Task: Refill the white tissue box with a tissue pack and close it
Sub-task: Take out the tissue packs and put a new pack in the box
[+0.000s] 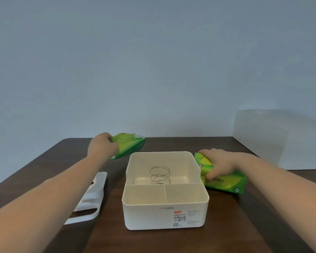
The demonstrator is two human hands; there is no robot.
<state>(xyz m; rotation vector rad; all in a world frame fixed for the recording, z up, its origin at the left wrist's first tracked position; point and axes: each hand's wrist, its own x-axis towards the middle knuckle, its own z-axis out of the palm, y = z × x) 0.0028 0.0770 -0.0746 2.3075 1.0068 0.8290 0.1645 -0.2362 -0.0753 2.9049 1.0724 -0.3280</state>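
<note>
A white tissue box (165, 190) is set open on a dark wooden table (226, 225), its lid off. Inside the box, three compartments are seen: a long one at the far side, in which a bare wire spring (160, 175) stands upright, and two smaller ones side by side at the near side, with nothing visible in them. A label is stuck on the near wall of the box. The lid (90, 198) is laid flat on the table to the left of the box, apart from it. A green tissue pack (224, 181) is gripped by the right hand (217, 164) just to the right of the box, beside its right wall; the fingers are curled over the top of the pack, which is tilted, and whether its lower end rests on the table cannot be told. A second green pack (130, 146) is held by the left hand (102, 145) beyond the far left corner of the box, raised and tilted, the fingers being closed around its left end. Both forearms are stretched forward on either side of the box.
</note>
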